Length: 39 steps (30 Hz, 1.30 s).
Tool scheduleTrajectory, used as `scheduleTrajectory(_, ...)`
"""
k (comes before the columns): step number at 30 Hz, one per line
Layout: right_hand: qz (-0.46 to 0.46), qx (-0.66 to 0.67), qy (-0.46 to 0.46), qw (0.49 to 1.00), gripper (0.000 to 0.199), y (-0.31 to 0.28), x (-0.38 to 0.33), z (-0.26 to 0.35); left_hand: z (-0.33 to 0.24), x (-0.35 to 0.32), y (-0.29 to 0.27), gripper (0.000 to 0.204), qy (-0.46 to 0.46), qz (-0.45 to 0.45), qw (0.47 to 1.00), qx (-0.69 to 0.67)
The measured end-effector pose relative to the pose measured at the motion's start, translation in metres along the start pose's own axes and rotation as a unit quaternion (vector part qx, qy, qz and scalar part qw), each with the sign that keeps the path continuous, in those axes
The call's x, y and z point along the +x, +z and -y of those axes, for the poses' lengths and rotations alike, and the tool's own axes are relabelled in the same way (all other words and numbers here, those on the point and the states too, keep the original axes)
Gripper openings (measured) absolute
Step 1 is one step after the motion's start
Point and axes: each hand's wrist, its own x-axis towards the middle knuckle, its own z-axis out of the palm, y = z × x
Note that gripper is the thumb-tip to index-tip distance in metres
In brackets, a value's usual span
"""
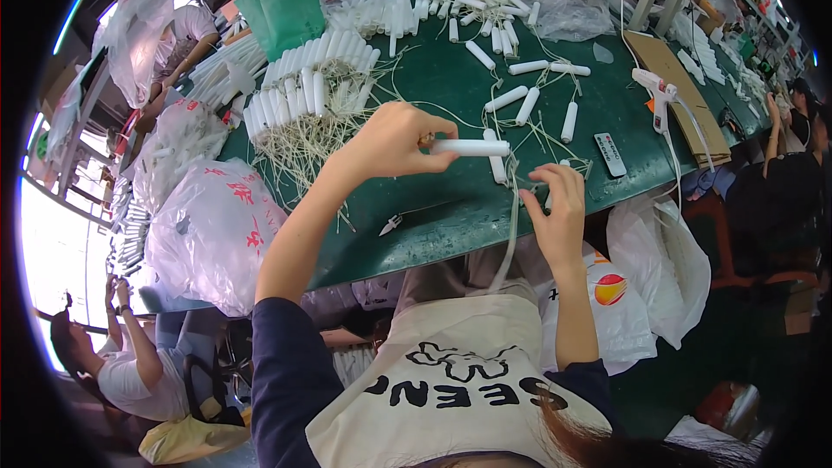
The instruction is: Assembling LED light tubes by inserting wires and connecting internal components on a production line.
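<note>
My left hand pinches a white tube between thumb and fingers and holds it level above the table. Pale thin wires hang from the tube's right end toward my lap. My right hand is beside these wires, its fingers curled and its thumb close against them; the exact grip is hard to make out. Just behind the held tube lies another white tube. A small white connector lies near the table's front edge.
Bundled white tubes with tangled wires cover the left of the green table; loose ones lie farther back. A glue gun, cardboard and a remote control are at right. Plastic bags crowd the left edge. Other people sit nearby.
</note>
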Motion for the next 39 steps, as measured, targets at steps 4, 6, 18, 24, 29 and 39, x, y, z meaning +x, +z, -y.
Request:
scheduleTrajectory(4,0.010,0.031,-0.008,0.999,0.013,0.002,0.003,-0.001,0.005,0.000,0.017,0.022,0.013,0.010,0.999,0.048)
scheduleTrajectory(6,0.024,0.008,-0.027,0.999,0.012,0.005,0.004,-0.005,0.011,0.000,0.029,0.023,0.007,0.010,0.999,0.052)
scheduleTrajectory(18,0.082,-0.057,0.002,0.995,0.021,0.012,-0.012,-0.006,0.026,0.004,0.072,0.022,-0.082,0.071,0.987,0.116)
scheduleTrajectory(24,0.086,-0.061,-0.022,0.994,0.017,0.012,-0.015,-0.009,0.002,0.014,0.085,0.023,0.010,0.061,0.997,0.037)
scheduleTrajectory(29,0.096,-0.057,-0.026,0.993,0.013,0.010,-0.016,-0.013,0.006,0.026,0.102,0.015,0.061,0.039,0.997,-0.017)
scheduleTrajectory(39,0.070,-0.037,-0.018,0.997,0.010,0.009,-0.015,-0.015,0.003,0.029,0.092,0.012,0.080,0.140,0.987,-0.024)
